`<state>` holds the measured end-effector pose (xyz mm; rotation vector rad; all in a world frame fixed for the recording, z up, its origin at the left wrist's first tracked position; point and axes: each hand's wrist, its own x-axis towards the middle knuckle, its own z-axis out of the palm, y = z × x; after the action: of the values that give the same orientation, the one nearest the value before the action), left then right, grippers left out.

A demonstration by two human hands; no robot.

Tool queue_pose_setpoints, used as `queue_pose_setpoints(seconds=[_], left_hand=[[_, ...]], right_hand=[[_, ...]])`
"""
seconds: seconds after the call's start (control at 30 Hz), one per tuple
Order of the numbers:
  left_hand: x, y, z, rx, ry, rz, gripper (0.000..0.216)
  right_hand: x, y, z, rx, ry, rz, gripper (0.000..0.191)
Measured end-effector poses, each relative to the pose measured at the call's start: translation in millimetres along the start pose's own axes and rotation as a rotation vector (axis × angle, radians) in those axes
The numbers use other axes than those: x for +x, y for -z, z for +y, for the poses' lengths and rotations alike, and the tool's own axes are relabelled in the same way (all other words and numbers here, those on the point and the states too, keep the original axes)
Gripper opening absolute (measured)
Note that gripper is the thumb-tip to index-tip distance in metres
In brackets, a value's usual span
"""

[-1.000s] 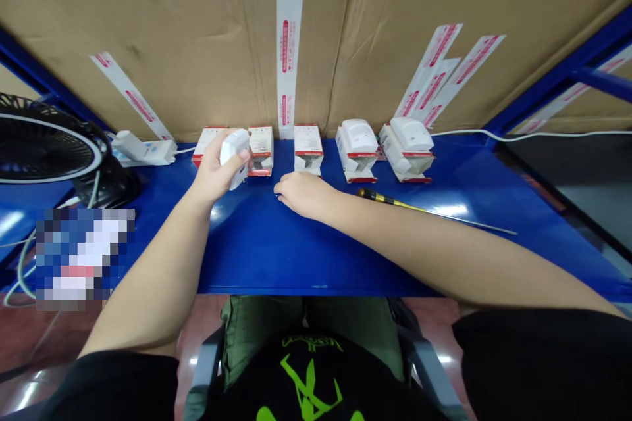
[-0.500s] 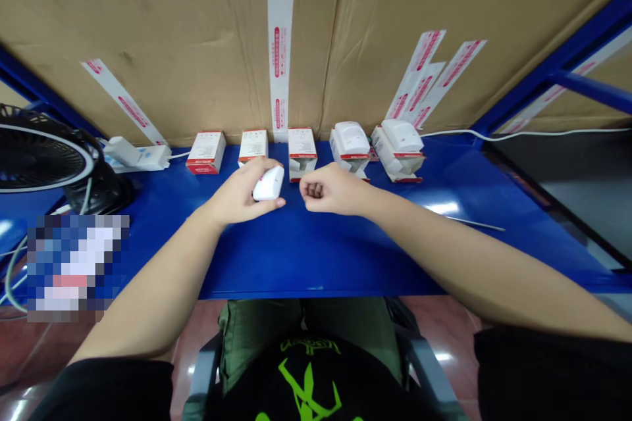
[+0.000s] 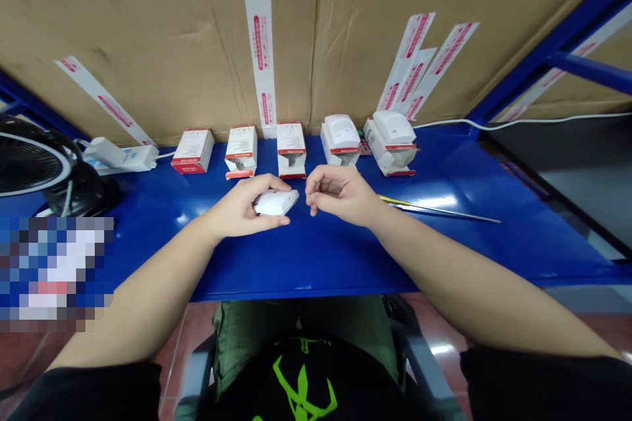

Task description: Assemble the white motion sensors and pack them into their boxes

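My left hand (image 3: 241, 207) is closed round a small white plastic device (image 3: 276, 202), holding it just above the blue shelf surface (image 3: 306, 250). My right hand (image 3: 338, 194) hovers right beside it with fingers curled in a pinch; what it holds, if anything, is too small to name. Behind the hands, three red-and-white boxes (image 3: 241, 151) stand in a row, and two more boxes carry white devices (image 3: 342, 133) on top. A yellow-handled screwdriver (image 3: 434, 209) lies on the shelf to the right of my right hand.
A black fan (image 3: 34, 168) stands at the left, with a white power strip (image 3: 118, 156) behind it. Taped cardboard (image 3: 197, 33) forms the back wall. A white cable (image 3: 518, 122) runs along the right rear. A blue frame beam (image 3: 587, 69) crosses the upper right.
My left hand brought the white device down from near the left boxes to the shelf's middle. My right hand lifted off the shelf and curled beside it. The view shifted slightly right.
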<state>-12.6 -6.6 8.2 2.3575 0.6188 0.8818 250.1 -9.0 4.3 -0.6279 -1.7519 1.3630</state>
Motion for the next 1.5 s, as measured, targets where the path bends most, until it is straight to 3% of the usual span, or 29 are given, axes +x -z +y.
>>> queue_pose_setpoints(seconds=[0.3, 0.6, 0.8, 1.07, 1.5], left_hand=[[-1.3, -1.5, -4.0, 0.09, -0.009, -0.003, 0.04], [4.0, -1.4, 0.3, 0.174, -0.164, 0.011, 0.027], [2.1, -0.4, 0.5, 0.151, -0.158, 0.038, 0.029], [1.8, -3.6, -5.4, 0.143, -0.144, 0.056, 0.038], [4.9, -11.7, -1.0, 0.055, -0.164, 0.105, 0.036]], right_hand=[[-2.0, -1.1, 5.7, 0.021, -0.033, -0.013, 0.014], [-5.0, -0.4, 4.9, -0.034, -0.015, -0.028, 0.007], [-5.0, -2.5, 5.6, -0.002, -0.009, 0.011, 0.013], [-6.0, -4.6, 6.0, -0.009, -0.054, -0.032, 0.014], [-7.1, -3.7, 10.2, -0.33, 0.277, 0.072, 0.008]])
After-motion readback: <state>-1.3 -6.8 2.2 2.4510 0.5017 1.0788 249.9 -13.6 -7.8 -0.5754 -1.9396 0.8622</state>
